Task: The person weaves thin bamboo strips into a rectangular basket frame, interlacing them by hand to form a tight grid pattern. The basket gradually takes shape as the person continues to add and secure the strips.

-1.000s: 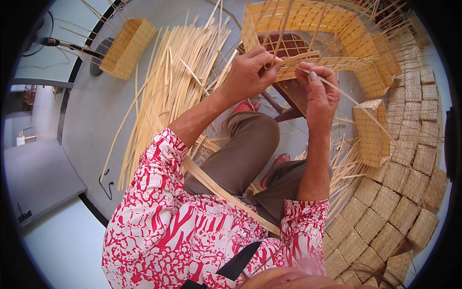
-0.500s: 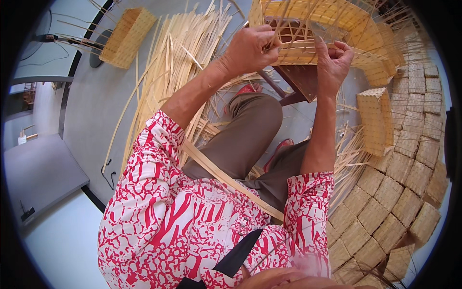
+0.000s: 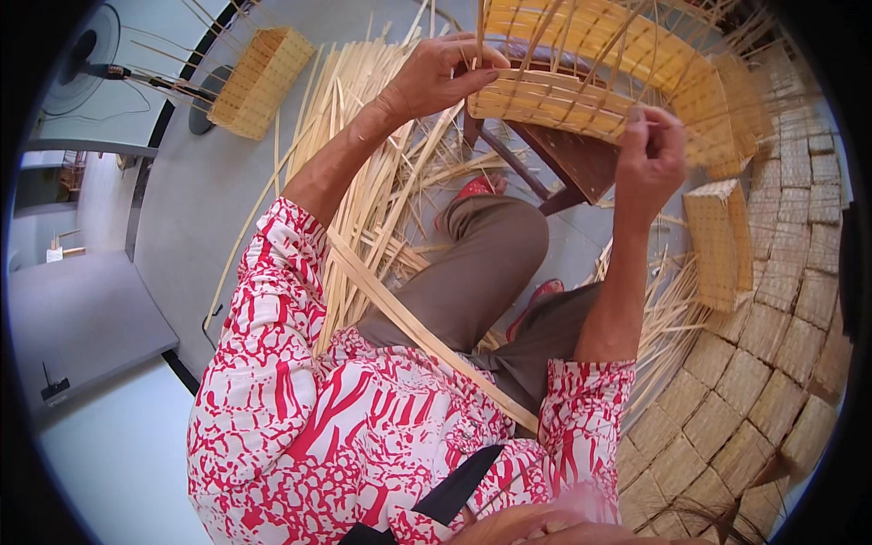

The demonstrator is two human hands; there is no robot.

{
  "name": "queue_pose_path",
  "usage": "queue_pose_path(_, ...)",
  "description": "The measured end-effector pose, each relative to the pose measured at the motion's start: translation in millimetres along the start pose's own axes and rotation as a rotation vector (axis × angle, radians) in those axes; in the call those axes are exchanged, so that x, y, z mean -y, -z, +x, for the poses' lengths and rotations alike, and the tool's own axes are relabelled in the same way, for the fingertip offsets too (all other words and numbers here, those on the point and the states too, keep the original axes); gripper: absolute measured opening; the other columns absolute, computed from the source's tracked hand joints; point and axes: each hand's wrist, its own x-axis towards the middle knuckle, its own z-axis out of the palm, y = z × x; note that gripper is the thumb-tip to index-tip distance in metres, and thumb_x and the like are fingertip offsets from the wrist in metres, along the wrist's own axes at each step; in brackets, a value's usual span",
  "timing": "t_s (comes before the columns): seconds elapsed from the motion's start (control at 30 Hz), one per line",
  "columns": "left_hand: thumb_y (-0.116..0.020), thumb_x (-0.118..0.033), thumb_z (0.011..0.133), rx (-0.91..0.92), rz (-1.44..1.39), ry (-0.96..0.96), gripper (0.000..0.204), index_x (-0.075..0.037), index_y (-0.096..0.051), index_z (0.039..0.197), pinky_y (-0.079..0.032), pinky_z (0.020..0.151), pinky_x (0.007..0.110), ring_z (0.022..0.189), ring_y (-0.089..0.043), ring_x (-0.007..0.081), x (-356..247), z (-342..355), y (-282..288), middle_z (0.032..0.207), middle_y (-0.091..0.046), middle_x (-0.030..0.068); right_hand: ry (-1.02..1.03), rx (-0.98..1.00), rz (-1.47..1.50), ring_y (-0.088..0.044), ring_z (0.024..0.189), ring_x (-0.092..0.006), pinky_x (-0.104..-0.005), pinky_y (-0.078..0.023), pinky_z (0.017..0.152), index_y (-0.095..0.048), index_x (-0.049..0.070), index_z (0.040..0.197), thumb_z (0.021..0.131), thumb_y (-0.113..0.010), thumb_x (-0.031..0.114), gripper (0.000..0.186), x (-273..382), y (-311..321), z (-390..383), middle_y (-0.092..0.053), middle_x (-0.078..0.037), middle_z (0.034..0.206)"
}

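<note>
Pale bamboo runs through nearly everything here, starting at the far left with a small finished woven basket (image 3: pixel 262 80) lying on the grey floor (image 3: pixel 173 227), close to the round base of a standing fan (image 3: pixel 77 71). Next to it a thick heap of loose bamboo strips (image 3: pixel 363 154) fans across the floor toward the person's knees, and one broad strip (image 3: pixel 427 341) slants over the lap of the brown trousers, above a red-and-white patterned shirt. The left hand (image 3: pixel 442 77) reaches up from there, fingers curled and pressed on the left end of the half-woven basket (image 3: pixel 554 100), thumb under the rim and fingertips on top, gripping the weave. That basket sits between both hands on a dark wooden stool (image 3: pixel 572 159), its unwoven uprights sticking up and outward toward the top of the view. The right hand (image 3: pixel 649 159) holds the basket's right end, thumb and forefinger pinched together on what looks like a thin strip at the edge of the weave; the strip itself is too fine to make out clearly. Further right another finished basket (image 3: pixel 718 241) stands on its side, and beyond it stacks of woven square baskets (image 3: pixel 781 309) curve along the right rim.
</note>
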Motion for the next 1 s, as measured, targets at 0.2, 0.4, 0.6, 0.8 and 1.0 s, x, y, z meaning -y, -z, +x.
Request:
queue_pose_path(0.2,-0.075,-0.006,0.089,-0.561,0.063,0.153,0.028,-0.008,-0.069,0.116,-0.056,0.065,0.027,0.069,-0.065,0.0121,-8.2,-25.3,0.7,0.091,-0.069,0.0056,0.027,0.205,-0.044,-0.059,0.063,-0.0081,-0.026,-0.049,0.06,-0.071,0.007,0.108,0.094,-0.066,0.004,0.015,16.7,-22.6,-10.4,-0.064,-0.004,0.07)
queue_pose_path(0.4,-0.067,-0.006,0.089,-0.291,0.425,-0.16,0.022,-0.006,-0.07,0.11,-0.059,0.064,0.035,0.079,-0.073,0.0255,-59.5,23.1,-38.9,0.102,-0.071,0.0107,-0.126,0.203,0.001,-0.06,0.06,-0.0096,-0.0278,-0.049,0.059,-0.069,0.007,0.12,0.095,-0.06,0.002,0.027,5.1,-22.1,-4.5,-0.062,-0.005,0.066)
queue_pose_path(0.6,-0.062,-0.006,0.087,-0.165,0.586,0.036,0.024,-0.006,-0.066,0.111,-0.058,0.063,0.037,0.083,-0.073,0.0275,-47.1,20.5,-49.0,0.103,-0.071,0.0043,0.085,0.473,-0.396,-0.071,0.064,-0.0306,-0.0425,-0.054,0.059,-0.056,0.007,0.143,0.095,-0.057,0.009,0.048,32.6,-46.1,-1.5,-0.067,-0.018,0.068)
queue_pose_path(0.8,-0.068,-0.005,0.083,-0.224,0.373,-0.102,0.026,-0.013,-0.07,0.107,-0.059,0.063,0.038,0.082,-0.072,0.0268,-42.1,8.1,-48.2,0.1,-0.071,0.0036,0.163,0.552,-0.646,-0.072,0.077,-0.0447,-0.0504,-0.056,0.064,-0.059,0.001,0.133,0.097,-0.055,0.014,0.038,39.0,-55.9,25.3,-0.071,-0.026,0.081)
queue_pose_path(1.0,-0.07,-0.007,0.083,-0.222,0.366,-0.161,0.021,-0.012,-0.072,0.102,-0.059,0.063,0.037,0.084,-0.073,0.0257,-39.6,7.2,-55.0,0.098,-0.072,0.0027,-0.373,0.671,0.01,-0.067,0.062,-0.0333,-0.0415,-0.05,0.057,-0.065,0.001,0.106,0.098,-0.063,0.021,0.022,35.5,-48.0,43.8,-0.068,-0.018,0.071)
